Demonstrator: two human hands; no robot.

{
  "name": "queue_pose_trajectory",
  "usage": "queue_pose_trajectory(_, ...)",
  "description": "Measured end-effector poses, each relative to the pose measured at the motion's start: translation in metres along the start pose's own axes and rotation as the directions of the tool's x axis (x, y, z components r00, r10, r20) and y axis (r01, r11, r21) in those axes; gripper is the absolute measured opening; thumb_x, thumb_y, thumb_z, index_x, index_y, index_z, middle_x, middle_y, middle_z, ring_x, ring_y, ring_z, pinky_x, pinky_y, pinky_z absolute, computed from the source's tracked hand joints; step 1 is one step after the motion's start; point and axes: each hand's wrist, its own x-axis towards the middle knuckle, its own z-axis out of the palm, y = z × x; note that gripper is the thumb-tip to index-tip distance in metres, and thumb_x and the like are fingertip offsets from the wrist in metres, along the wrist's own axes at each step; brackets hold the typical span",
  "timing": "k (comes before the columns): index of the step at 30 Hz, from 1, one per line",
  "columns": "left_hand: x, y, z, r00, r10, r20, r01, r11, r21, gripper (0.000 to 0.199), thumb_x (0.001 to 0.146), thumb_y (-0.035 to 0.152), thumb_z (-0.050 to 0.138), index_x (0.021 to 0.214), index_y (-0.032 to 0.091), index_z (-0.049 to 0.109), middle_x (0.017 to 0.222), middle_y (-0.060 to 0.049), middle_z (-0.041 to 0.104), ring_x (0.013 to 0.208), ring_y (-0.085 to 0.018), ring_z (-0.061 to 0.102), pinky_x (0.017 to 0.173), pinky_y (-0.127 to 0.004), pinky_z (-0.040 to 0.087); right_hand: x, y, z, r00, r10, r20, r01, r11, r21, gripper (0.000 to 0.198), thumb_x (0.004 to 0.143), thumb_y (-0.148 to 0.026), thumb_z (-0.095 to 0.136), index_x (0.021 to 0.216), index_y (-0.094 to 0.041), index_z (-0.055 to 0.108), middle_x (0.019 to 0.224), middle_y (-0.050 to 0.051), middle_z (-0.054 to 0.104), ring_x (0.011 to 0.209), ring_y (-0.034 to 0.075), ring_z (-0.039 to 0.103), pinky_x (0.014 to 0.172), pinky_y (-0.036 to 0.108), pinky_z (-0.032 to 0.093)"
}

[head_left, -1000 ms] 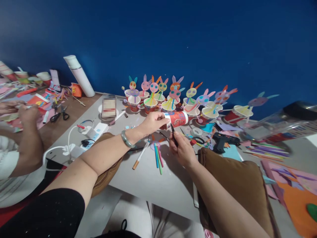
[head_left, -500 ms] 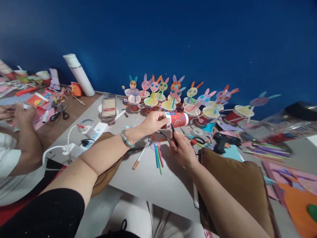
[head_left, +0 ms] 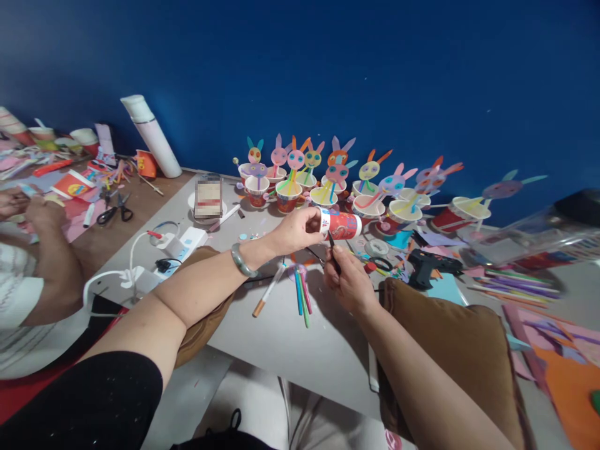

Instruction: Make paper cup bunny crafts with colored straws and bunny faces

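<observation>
My left hand [head_left: 302, 226] grips a red paper cup [head_left: 345, 225] by its white rim. The cup lies sideways in the air, its base pointing right. My right hand [head_left: 349, 275] is closed round a slim black tool [head_left: 332, 245], whose upper end meets the cup's underside near the rim; its exact kind is hard to make out. Below the hands, a white pen with a brown end [head_left: 268, 292] and a small bundle of coloured sticks [head_left: 302, 297] lie on the grey table [head_left: 281, 340].
Along the blue wall stand several paper cups with rabbit-faced figures [head_left: 296, 159]. To the right are a black glue gun [head_left: 429, 269], a brown cushion [head_left: 450, 356] and coloured strips [head_left: 518, 284]. A power strip [head_left: 190, 245], scissors [head_left: 115, 211] and a co-worker's hands [head_left: 44, 209] are at left.
The view has shifted slightly. Both hands keep their hold, and the black tool stays against the cup near its rim.
</observation>
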Motion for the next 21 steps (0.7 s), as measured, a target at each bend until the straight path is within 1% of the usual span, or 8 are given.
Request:
queue_pose_trajectory(3, 0.0000, 0.0017, -0.0004, 1.000, -0.009, 0.011, 0.009, 0.999, -0.043, 0.024, 0.067, 0.003, 0.066, 0.088, 0.013, 0.060, 0.080, 0.000, 0.068, 0.072, -0.009, 0.061, 0.072, -0.022, 0.049, -0.0006, 0.0002, 0.0008, 1.000, -0.014, -0.002, 0.014, 1.000, 0.005, 0.047, 0.084, -0.067, 0.070, 0.079, -0.024, 0.054, 0.044, -0.011, 0.036, 0.035, 0.006, 0.024, 0.035, 0.020, 0.025)
queue_pose_trajectory(6, -0.0005, 0.0025, -0.0013, 1.000, -0.011, 0.008, 0.012, 0.999, -0.053, 0.025, 0.070, 0.004, 0.067, 0.093, 0.012, 0.062, 0.085, -0.004, 0.072, 0.076, -0.011, 0.066, 0.075, -0.024, 0.051, -0.0006, 0.0002, 0.0013, 1.000, -0.016, -0.002, 0.016, 1.000, 0.022, 0.046, 0.085, -0.066, 0.070, 0.079, -0.023, 0.055, 0.042, -0.011, 0.037, 0.035, 0.006, 0.025, 0.035, 0.020, 0.027)
queue_pose_trajectory(13, -0.0021, 0.0035, -0.0024, 0.999, 0.047, -0.004, -0.046, 0.997, 0.060, 0.020, 0.077, 0.009, 0.067, 0.097, 0.011, 0.065, 0.077, -0.001, 0.069, 0.069, -0.008, 0.061, 0.071, -0.022, 0.049, -0.0009, -0.0003, 0.0015, 1.000, 0.028, 0.009, -0.029, 0.996, 0.085, 0.045, 0.085, -0.064, 0.070, 0.079, -0.023, 0.054, 0.040, -0.012, 0.036, 0.032, 0.006, 0.023, 0.034, 0.019, 0.026)
queue_pose_trajectory(17, -0.0028, 0.0046, -0.0030, 0.998, 0.062, 0.004, -0.062, 0.991, 0.121, 0.021, 0.078, 0.012, 0.065, 0.099, 0.010, 0.066, 0.077, -0.002, 0.068, 0.068, -0.009, 0.059, 0.068, -0.022, 0.048, -0.0004, -0.0015, 0.0008, 0.997, 0.056, 0.044, -0.061, 0.993, 0.100, 0.045, 0.087, -0.064, 0.067, 0.079, -0.024, 0.051, 0.039, -0.013, 0.034, 0.031, 0.006, 0.021, 0.034, 0.020, 0.027)
queue_pose_trajectory(21, -0.0028, 0.0031, -0.0037, 0.997, 0.081, 0.000, -0.081, 0.988, 0.133, 0.020, 0.079, 0.014, 0.066, 0.099, 0.010, 0.068, 0.079, -0.002, 0.068, 0.069, -0.009, 0.058, 0.069, -0.022, 0.047, -0.0006, -0.0032, 0.0002, 0.995, 0.082, 0.062, -0.088, 0.991, 0.102, 0.045, 0.085, -0.065, 0.069, 0.080, -0.023, 0.051, 0.039, -0.013, 0.033, 0.031, 0.006, 0.021, 0.034, 0.019, 0.024)
